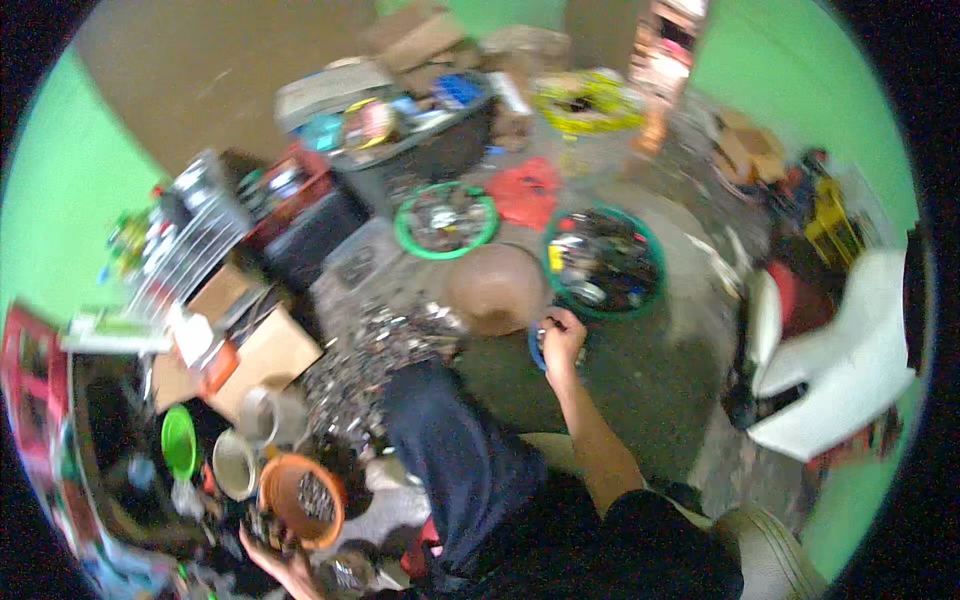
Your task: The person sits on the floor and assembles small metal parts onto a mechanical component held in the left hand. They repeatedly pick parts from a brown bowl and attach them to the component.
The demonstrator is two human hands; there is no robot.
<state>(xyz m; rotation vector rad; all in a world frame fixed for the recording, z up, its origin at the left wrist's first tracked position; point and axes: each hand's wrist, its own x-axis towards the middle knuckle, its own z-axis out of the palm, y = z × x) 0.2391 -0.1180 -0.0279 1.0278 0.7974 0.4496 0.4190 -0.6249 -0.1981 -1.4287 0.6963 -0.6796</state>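
My right hand point(563, 342) is closed over a small bowl with a blue rim point(536, 348). Its fingers curl round something small and dark that I cannot make out. Just beyond it stand a round brown drum-like block point(495, 290) and a green basin point(659, 268) filled with dark mixed scrap. At the lower left, my left hand point(283, 568) is beside an orange bucket point(333, 530) holding small metallic-looking pieces point(316, 497). Motion blur and dark shapes hide most of its fingers.
Loose small scrap point(370, 350) covers the floor left of the block. A green-rimmed basket point(408, 240), a red plastic bag point(527, 192) and a heaped dark tub point(420, 160) lie beyond. Cardboard point(270, 365) and buckets stand left; a white chair point(835, 350) stands right.
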